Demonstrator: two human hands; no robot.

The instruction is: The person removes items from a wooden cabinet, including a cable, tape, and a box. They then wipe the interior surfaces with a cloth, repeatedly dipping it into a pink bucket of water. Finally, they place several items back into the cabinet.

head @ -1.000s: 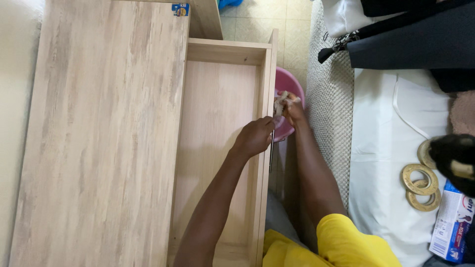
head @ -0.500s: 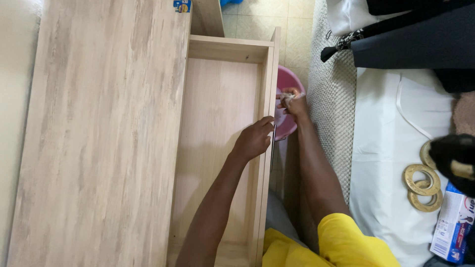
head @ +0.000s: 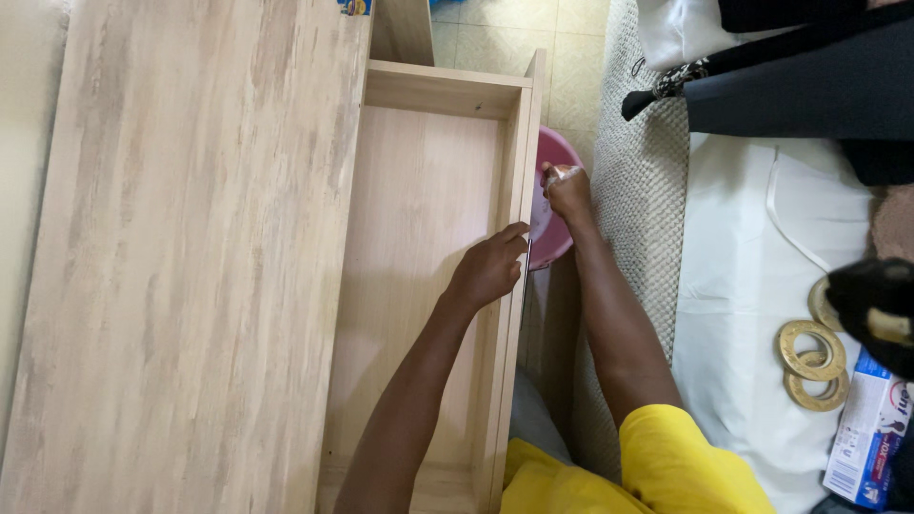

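Head view: left hand (head: 490, 268) grips the open wooden drawer's front panel (head: 522, 190); right hand (head: 568, 193), fist closed around a pale cloth (head: 562, 174), sits over the pink basin (head: 552, 152) just right of it.

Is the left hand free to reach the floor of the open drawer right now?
Probably yes: the left hand rests on the drawer's front panel, and the drawer floor beside it lies bare and uncovered.

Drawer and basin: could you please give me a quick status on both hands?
Left hand grips the open drawer's front panel. Right hand holds a pale cloth in the pink basin. Drawer floor bare.
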